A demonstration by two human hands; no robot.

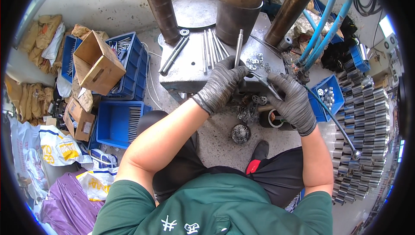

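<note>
My gloved left hand (220, 84) is closed around a shiny metal rod (239, 45), which stands nearly upright with its stepped, narrower end on top. Facing it, my gloved right hand (294, 101) grips a slim pliers-like metal tool (267, 85). The tool's tip reaches toward the left hand's fingers, by the rod's lower part; the exact contact there is hidden. Behind the hands, several small metal rings (258, 62) lie on the steel press table (183, 68). Left of them, several bright metal rods (212, 49) lie side by side.
Two thick columns (158, 6) flank a steel cylinder (237, 19) on the table. Blue hoses (322, 32) hang at right, above a blue bin (327, 96) of parts. Stacked metal tubes (363, 135) fill the far right. Blue crates (116, 122) and a cardboard box (97, 64) stand left.
</note>
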